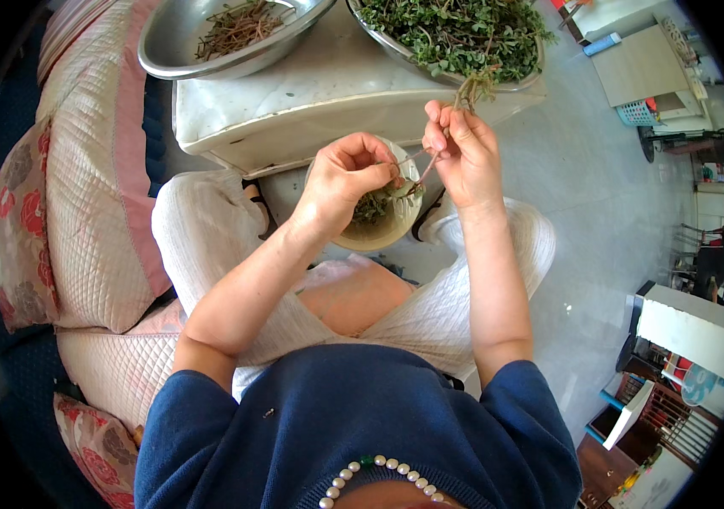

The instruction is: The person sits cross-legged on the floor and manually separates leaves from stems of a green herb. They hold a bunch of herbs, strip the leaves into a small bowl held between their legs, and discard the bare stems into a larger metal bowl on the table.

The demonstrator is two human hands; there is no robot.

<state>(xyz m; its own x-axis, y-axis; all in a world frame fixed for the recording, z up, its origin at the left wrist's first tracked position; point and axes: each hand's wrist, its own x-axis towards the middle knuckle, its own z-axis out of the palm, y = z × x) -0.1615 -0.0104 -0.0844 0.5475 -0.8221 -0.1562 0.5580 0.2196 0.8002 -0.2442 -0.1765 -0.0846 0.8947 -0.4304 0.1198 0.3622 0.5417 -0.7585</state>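
Observation:
My right hand (464, 149) grips a leafy plant sprig (427, 168) by its reddish stems, with roots or stem ends sticking up past the fingers. Pinched together, the thumb and fingers of my left hand (355, 172) are on the leafy end of the same sprig. Both hands are above a pale bin (375, 240) on the floor between my feet, where some green leaves (369, 209) lie. Beyond, a steel basin (164, 63) contains a heap of bare reddish stems (241, 28). Another metal basin (394, 54) is piled with leafy green plants (464, 35).
Both basins rest on a low table with a marble-like top (311, 79). At left stands a sofa with a quilted cover (94, 159) and floral cushions (21, 223). Grey floor (591, 210) extends right towards a cabinet (645, 63), a turquoise basket (637, 113) and a dark wooden rack (674, 413).

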